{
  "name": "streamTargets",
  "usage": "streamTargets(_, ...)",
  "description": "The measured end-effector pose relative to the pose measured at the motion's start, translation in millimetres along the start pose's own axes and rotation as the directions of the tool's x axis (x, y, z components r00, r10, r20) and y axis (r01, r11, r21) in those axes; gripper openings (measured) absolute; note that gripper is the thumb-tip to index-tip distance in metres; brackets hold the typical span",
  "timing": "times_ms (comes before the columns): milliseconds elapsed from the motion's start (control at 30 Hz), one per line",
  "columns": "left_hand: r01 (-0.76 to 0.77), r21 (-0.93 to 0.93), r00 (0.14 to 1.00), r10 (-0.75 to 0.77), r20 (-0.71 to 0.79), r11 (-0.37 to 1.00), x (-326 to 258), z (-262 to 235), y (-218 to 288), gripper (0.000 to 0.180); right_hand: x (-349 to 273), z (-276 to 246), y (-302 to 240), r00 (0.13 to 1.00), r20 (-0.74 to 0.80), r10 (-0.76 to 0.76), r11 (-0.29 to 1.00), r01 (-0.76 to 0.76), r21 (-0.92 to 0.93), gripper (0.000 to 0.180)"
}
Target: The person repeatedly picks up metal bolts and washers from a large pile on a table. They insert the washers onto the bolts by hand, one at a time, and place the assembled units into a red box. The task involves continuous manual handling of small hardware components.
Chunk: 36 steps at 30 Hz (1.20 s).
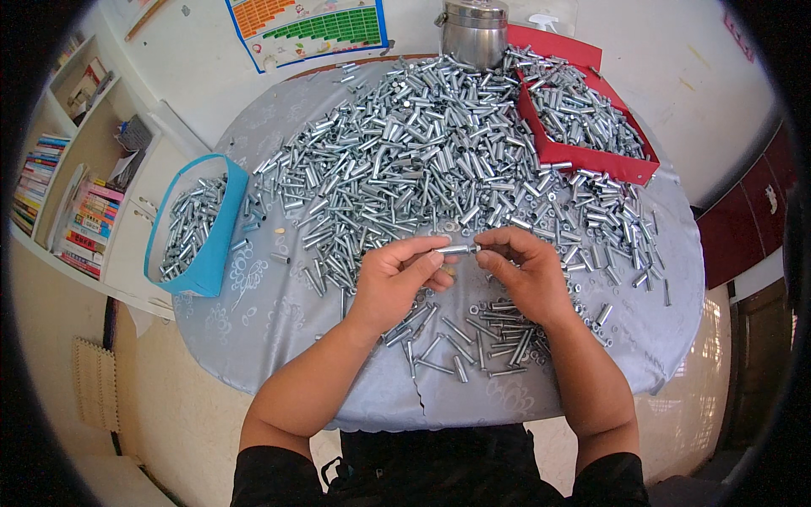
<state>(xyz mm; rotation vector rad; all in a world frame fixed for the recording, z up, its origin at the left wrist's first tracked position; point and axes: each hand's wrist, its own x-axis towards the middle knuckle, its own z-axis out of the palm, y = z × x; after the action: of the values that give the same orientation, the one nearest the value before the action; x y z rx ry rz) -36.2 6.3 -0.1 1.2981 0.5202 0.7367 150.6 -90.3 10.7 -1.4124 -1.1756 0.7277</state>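
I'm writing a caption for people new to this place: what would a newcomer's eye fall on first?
First, the big heap of shiny metal fasteners across the middle and back of the grey tablecloth. Then the boxes of similar parts: the red box at back right, the blue box at left. Front and centre, the left hand and right hand hold a cylindrical fastener between them.

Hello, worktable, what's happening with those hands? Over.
Left hand pinching small metal cylinder. Right hand fingertips at its right end. Metal heap beyond, loose bolts nearer; nothing visibly blocking.
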Motion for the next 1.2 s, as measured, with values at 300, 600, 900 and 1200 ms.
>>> streamTargets(300,0.035,0.009,0.998,-0.036,0.045,0.999,-1.5,1.5,1.3,0.026,-1.0,-3.3,-1.9,0.991,0.073,0.113,0.993,-0.110,-0.048,0.019)
streamTargets(600,0.038,-0.029,0.999,-0.037,0.025,0.999,-0.5,2.6,2.4,0.026,-2.2,6.3,-8.6,0.996,-0.083,0.010,1.000,-0.008,0.027,0.027)
streamTargets(900,0.052,-0.026,0.998,-0.051,0.035,0.998,-2.1,3.9,3.3,0.027,-2.7,-7.7,-7.5,0.985,0.114,0.129,0.992,-0.129,-0.009,0.021)
streamTargets(1200,0.046,-0.026,0.998,-0.045,0.040,0.999,-2.0,3.6,2.2,0.027,-3.6,-6.1,-3.5,0.989,0.113,0.091,0.996,-0.089,-0.020,0.023)
